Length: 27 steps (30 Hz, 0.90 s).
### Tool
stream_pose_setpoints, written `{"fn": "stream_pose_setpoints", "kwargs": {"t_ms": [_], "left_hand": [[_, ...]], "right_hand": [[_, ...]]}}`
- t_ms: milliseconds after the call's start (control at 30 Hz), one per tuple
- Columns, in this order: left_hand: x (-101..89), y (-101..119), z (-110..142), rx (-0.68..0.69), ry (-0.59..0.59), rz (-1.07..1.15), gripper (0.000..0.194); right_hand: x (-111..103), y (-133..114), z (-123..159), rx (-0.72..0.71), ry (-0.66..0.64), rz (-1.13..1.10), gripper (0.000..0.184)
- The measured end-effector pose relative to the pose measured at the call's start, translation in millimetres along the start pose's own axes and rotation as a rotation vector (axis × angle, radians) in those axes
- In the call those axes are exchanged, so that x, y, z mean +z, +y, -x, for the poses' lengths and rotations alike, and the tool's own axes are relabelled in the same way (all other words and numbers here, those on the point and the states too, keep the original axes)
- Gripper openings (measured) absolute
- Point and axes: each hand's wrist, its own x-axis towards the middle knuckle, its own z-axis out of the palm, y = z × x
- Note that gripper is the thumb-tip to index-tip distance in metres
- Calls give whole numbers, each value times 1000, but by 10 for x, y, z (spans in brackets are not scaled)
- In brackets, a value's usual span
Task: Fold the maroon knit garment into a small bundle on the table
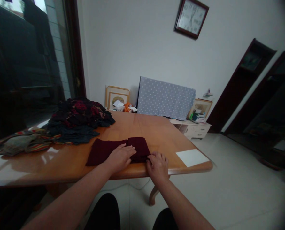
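A dark maroon piece of folded cloth (104, 150) lies near the front edge of the wooden table, its right part doubled over into a thicker layer. My left hand (121, 157) rests on the middle of it, palm down with the fingers stretched out to the right. At the right end of the cloth, my right hand (158, 166) has its fingers curled, thumb and fingertips gripping the folded edge. What kind of garment the cloth is, I cannot tell.
On the table's (154, 126) left side lie a heap of dark patterned clothes (80, 111) and a grey-green garment with striped trim (25, 143). A white sheet (192, 157) lies near the right corner. Beyond stand a cloth-covered panel (166, 97) and a white cabinet (197, 130).
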Motion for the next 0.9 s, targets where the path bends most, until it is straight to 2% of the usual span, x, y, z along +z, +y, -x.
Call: {"fn": "stream_pose_setpoints", "kwargs": {"t_ms": [167,367,500,567,667,800,900], "left_hand": [[-9,17,89,-13,-2,24,48],[40,27,192,-24,30,42,53],[48,40,207,-13,29,32,52],[49,46,210,-12,29,25,52],[42,55,221,-19,48,37,52],[13,77,234,-51,63,72,51],[-6,96,236,-73,58,80,49]], "right_hand": [[3,63,53,-18,-2,-40,17],[88,149,96,23,60,-132,14],[104,209,75,-10,107,-148,30],[95,216,71,-74,83,-154,36],[72,201,85,-148,29,-153,33],[29,191,42,-161,-15,-164,27],[0,190,-119,-161,-46,-206,21]]}}
